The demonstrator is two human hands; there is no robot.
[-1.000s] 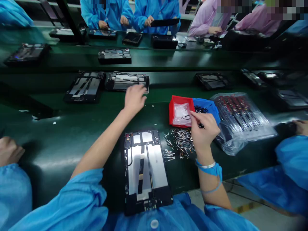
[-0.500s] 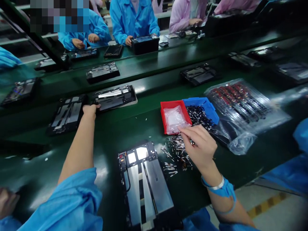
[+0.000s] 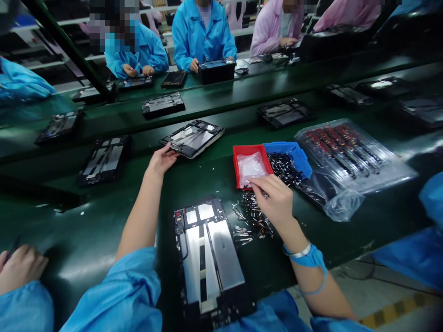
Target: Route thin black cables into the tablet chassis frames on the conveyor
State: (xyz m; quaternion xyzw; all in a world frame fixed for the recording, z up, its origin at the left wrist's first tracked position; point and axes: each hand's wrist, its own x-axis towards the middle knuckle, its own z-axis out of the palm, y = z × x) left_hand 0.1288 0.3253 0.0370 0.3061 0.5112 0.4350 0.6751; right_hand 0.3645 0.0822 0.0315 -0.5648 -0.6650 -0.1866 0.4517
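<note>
My left hand (image 3: 162,161) grips the near-left edge of an opened tablet (image 3: 194,138), which is tilted on the green bench. A pale layer shows under that tablet's edge. At the red bin (image 3: 236,167), my right hand (image 3: 275,200) has thumb and forefinger pinched together beside the clear plastic bag (image 3: 251,167) inside. Whatever lies between those fingertips is too small to make out. Below that hand are loose small cable-like parts (image 3: 256,212). Closest to me lies another opened tablet (image 3: 226,251), with silver battery panels and a dark lower end.
A blue bin (image 3: 306,167) of black small parts adjoins the red one. Right of it lies a clear plastic bag with rows of strips (image 3: 346,147). More opened tablets, including one at left (image 3: 104,161), stand along the bench. A co-worker's hand (image 3: 24,267) is at lower left.
My left hand has moved right and pulled the tablet along, turning and tilting it. The right hand has shifted slightly left, still pinched. The view has swung a little.
</note>
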